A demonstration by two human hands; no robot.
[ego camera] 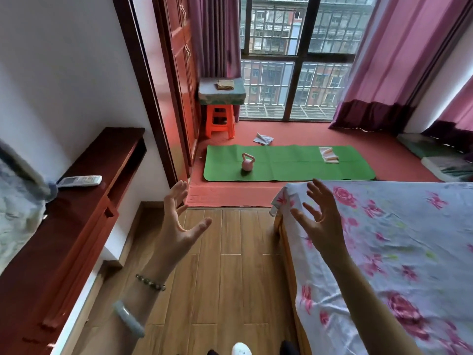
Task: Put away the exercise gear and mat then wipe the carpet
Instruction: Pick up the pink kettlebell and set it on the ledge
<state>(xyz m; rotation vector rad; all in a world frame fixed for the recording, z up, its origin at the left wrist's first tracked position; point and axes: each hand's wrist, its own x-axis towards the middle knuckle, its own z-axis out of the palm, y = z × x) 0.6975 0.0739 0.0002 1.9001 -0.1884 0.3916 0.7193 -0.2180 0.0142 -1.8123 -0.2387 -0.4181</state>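
Hands: left hand (179,221) and right hand (320,219) raised near, fingers spread, holding nothing. Green mat (289,163) far ahead on red carpet (307,134); pink kettlebell (247,162) on mat's left, folded towel (328,155) right.

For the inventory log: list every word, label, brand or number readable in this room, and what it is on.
No text can be read.
Remote control on the wooden shelf: button markings too small and blurred to read.
Pink kettlebell on the green mat: no marking shows.
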